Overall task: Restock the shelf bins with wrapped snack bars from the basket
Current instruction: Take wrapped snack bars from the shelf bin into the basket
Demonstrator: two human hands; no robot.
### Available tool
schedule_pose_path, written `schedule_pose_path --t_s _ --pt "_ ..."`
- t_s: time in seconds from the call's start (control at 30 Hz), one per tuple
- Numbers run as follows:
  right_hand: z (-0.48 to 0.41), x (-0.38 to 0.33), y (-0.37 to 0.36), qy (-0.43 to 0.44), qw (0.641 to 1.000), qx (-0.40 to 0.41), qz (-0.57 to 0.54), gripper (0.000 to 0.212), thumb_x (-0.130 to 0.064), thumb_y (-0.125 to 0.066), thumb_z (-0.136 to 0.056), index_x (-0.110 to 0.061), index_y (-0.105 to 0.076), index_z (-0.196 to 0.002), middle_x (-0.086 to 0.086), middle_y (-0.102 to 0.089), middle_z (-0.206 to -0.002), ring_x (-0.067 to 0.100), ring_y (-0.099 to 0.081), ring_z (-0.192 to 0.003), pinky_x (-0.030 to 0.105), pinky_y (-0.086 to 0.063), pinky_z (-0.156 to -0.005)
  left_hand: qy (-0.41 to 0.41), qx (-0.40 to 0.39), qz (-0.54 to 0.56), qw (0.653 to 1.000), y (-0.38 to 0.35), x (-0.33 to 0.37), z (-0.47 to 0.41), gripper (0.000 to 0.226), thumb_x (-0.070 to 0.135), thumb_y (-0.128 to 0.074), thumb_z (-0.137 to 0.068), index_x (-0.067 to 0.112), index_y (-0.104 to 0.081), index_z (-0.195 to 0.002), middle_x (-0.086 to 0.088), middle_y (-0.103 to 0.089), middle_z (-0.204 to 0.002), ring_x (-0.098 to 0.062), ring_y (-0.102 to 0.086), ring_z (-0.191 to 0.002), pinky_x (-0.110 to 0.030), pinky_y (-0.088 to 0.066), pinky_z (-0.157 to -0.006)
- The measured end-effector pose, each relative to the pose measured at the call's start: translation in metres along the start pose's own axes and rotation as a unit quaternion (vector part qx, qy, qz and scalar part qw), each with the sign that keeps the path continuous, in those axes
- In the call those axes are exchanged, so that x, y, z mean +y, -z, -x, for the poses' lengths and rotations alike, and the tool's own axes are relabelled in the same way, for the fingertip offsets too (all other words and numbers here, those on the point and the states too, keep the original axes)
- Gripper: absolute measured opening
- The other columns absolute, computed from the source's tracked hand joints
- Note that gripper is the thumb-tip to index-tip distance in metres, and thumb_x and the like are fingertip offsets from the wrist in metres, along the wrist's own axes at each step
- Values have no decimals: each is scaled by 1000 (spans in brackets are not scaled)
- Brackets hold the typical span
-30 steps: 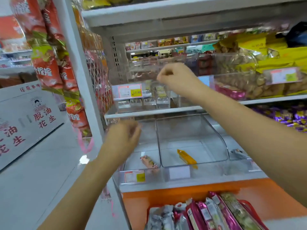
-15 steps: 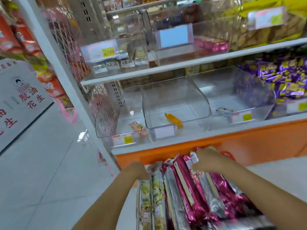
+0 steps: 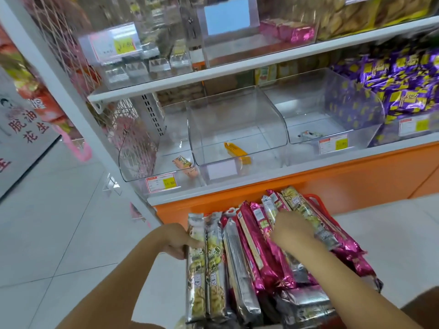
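The left hand [image 3: 174,241] pinches the outermost wrapped bar [image 3: 196,260] at the left edge of the basket [image 3: 314,200], likely to lift it free. The right hand [image 3: 291,230] digs among the pink bars [image 3: 251,236] mid-basket, its grip hidden, so I cannot tell. The shelf bins [image 3: 237,115] above sit nearly bare

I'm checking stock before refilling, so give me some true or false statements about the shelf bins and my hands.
The middle clear plastic bin holds one orange wrapped bar. True.
The right hand reaches the upper shelf. False: it is down among the shiny pink long packs in the red plastic basket.
The left hand grips a long silver-and-yellow pack. True.
The purple wrapped snacks fill the leftmost bin. False: they are piled at the far right.
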State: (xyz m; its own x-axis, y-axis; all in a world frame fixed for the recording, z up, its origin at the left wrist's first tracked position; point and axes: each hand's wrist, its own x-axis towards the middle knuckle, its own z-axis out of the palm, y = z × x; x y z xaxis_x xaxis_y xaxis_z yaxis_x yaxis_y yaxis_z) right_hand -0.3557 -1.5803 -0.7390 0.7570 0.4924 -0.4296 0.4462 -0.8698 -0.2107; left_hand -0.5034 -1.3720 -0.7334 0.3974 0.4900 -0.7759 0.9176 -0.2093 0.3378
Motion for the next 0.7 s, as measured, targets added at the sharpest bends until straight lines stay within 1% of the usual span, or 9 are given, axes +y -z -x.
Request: schedule_pose_path --t_s 0.07,0.13,0.23,0.33,0.4,0.43,0.47,0.5,0.7 --pt "-4 8 13 21 997 2 -75 8 -16 -58 -91 -10 -57 -85 -3 -50 -70 9 -53 -61 20 -39 -49 -61 0 54 997 8 2 9 42 42 -75 -76 11 -49 -64 1 -54 -52 -9 -51 -48 -19 -48 -65" --pt "-6 15 25 55 982 -7 -182 19 -11 -59 -87 -13 -47 -72 -1 -45 -68 12 -46 -59 24 -35 -50 -136 -22 170 976 13 6 17 45 44 -78 -71 6 -55 -78 -11 -60 -77 -20 -53 -72 -29 -49 -82" --pt "2 13 41 101 877 -71 -464 14 -4 -66 -86 -13 -60 -94 -1 -61 -83 13 -58 -79 29 -45 -74 -204 -58 296 931 11 16 23 81 51 -82 -65 0 -57 -123 -13 -53 -108 -28 -50 -94 -38 -53 -87" --pt "7 5 42 135 798 -113 -576 28 -2 -64 -87 -11 -62 -114 0 -71 -98 18 -64 -90 34 -46 -87 -213 -72 377 899 0 34 31 83 43 -80 -71 5 -45 -136 -8 -51 -124 -24 -58 -94 -33 -57 -78" --pt "10 -2 43 149 803 -105 -567 29 -4 -63 -89 -16 -60 -115 -2 -69 -100 23 -65 -88 39 -48 -93 -222 -69 389 891 -7 45 38 66 35 -70 -80 5 -46 -134 -7 -51 -136 -14 -68 -89 -24 -55 -63" --pt "11 -6 42 161 806 -97 -561 28 -5 -63 -90 -17 -59 -115 -1 -69 -100 42 -50 -111 41 -48 -93 -228 -65 397 886 -9 48 38 63 34 -69 -79 5 -49 -131 -10 -50 -137 -12 -68 -80 -23 -54 -61" --pt "12 -8 42 178 804 -96 -560 28 -5 -62 -90 -18 -59 -115 0 -70 -101 5 -49 -92 40 -47 -92 -237 -61 407 880 -11 50 39 63 36 -71 -74 5 -54 -126 -11 -54 -133 -13 -66 -75 -25 -55 -64" --pt "11 -10 42 191 803 -93 -557 27 -6 -62 -91 -19 -59 -114 -2 -71 -102 22 -64 -96 38 -47 -93 -244 -56 420 872 -12 52 38 64 37 -74 -68 6 -58 -121 -12 -55 -132 -17 -63 -76 -29 -56 -69" --pt "17 -16 45 255 846 -11 -469 24 -23 -67 -88 -37 -60 -106 -13 -67 -110 0 -61 -102 34 -47 -99 -278 -42 456 845 -7 56 43 51 39 -82 -65 8 -72 -105 -10 -61 -107 -26 -57 -87 -38 -54 -83"
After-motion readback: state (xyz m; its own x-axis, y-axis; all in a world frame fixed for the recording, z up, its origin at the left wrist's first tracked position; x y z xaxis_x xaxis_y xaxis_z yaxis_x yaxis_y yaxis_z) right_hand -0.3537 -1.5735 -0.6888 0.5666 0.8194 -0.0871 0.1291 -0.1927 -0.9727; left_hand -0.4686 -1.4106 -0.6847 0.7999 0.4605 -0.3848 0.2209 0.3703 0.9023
